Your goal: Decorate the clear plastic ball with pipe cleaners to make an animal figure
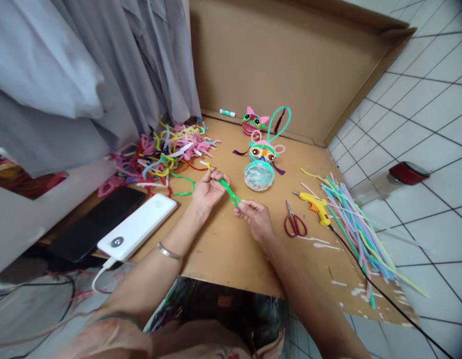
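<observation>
A bright green pipe cleaner (229, 191), doubled into a narrow loop, stretches between my two hands above the cardboard. My left hand (211, 188) is closed on its upper left end, and my right hand (254, 215) pinches the lower right end. Beyond them sits a decorated animal-head craft (263, 151) with pink ring ears, purple tassels and a teal loop on top. Its round clear bowl part (259, 176) with a teal rim faces up towards me. Another green pipe cleaner (184, 193) lies left of my left hand.
Right of my hands lie red-handled scissors (295, 224), a yellow glue gun (315, 205) with a black cord, and a bundle of pastel pipe cleaners (356, 227). Leftward are a colourful pipe-cleaner heap (167, 154), a white power bank (139, 227) and a black phone (99, 222). A pink-eared craft (251, 122) stands behind.
</observation>
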Demonstrator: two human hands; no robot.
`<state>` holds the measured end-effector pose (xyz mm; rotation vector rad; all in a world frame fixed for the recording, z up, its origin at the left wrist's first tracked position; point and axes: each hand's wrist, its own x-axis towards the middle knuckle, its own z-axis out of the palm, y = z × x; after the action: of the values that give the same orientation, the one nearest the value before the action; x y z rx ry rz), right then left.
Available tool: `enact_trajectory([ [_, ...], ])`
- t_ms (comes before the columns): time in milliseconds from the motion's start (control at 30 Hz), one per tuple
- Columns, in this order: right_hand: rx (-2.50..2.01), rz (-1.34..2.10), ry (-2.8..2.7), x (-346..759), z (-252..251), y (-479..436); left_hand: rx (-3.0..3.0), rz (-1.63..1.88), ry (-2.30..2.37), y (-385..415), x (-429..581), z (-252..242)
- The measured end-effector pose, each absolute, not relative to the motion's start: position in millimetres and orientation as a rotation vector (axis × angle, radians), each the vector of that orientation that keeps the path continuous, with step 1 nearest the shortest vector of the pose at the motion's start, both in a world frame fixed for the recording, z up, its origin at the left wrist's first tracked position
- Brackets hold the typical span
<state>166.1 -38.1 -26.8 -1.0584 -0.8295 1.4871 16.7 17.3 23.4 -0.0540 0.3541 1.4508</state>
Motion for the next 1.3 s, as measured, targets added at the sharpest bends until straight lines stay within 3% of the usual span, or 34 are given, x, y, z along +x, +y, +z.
enact_trajectory([
  [267,-1.021,1.705,-0.848,164.9,-17.7,-45.0,-0.018,1.420,0.230,13.1,14.4,26.2],
  [1300,-1.397,0.921,-1.325,172.4,-46.0,-32.1,0.035,1.360,0.376,21.9,12.7,16.7],
])
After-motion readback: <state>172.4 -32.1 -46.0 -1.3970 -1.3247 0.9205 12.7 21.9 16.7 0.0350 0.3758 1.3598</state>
